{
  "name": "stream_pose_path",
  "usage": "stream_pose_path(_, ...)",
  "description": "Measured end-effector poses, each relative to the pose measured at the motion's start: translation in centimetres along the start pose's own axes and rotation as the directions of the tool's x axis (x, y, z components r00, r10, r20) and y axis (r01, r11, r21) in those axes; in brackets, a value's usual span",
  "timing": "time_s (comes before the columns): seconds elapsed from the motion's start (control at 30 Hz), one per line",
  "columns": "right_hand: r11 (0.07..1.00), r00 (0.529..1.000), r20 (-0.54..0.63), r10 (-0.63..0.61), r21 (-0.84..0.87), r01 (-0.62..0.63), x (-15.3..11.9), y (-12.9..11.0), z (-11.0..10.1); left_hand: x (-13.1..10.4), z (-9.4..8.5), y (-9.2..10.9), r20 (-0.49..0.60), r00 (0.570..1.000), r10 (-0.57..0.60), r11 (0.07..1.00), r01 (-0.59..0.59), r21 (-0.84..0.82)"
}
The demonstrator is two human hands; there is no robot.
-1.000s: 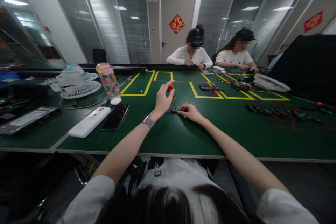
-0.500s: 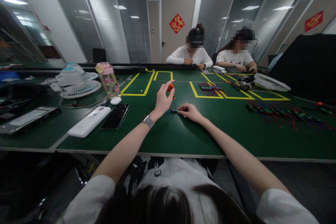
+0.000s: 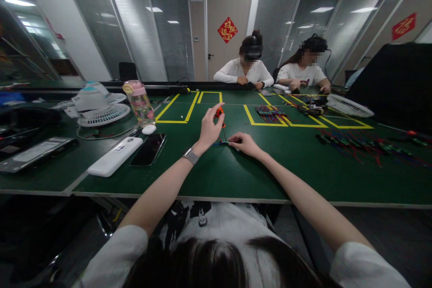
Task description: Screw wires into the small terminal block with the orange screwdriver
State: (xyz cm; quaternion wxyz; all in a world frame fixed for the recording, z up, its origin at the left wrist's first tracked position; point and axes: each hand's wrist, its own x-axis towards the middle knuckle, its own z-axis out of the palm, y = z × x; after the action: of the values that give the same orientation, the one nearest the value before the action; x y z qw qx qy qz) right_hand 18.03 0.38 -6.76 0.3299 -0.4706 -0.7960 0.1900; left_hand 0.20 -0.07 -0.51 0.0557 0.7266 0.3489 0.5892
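My left hand [image 3: 212, 125] is closed around the orange handle of a screwdriver [image 3: 220, 112], which stands nearly upright. Its thin shaft runs down to a small green circuit board [image 3: 224, 142] with wires, low over the green table. My right hand [image 3: 243, 143] pinches the near right end of that board between thumb and fingers. Blue wires show at the board's left side. Exactly where the screwdriver's tip meets the board is too small to make out.
Left of my hands lie a black phone [image 3: 148, 149], a white power bank [image 3: 116, 156], a pink-lidded bottle [image 3: 139, 102] and a white fan [image 3: 103, 112]. Wired boards [image 3: 357, 144] lie in a pile at right, another bunch [image 3: 271, 114] beyond. Two people [image 3: 243, 71] sit opposite.
My hands, the screwdriver and the board stay almost still, with the handle looking slightly turned. Across the table, the person at right has shifted a hand back toward the body.
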Motion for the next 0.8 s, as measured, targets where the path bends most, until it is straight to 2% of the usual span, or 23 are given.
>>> stream_pose_path(0.8,1.0,1.0,-0.013,-0.01,0.0,0.01,0.01,0.13,0.12,-0.05,0.03,0.07,0.003,1.0,-0.006,1.0,0.006,-0.005)
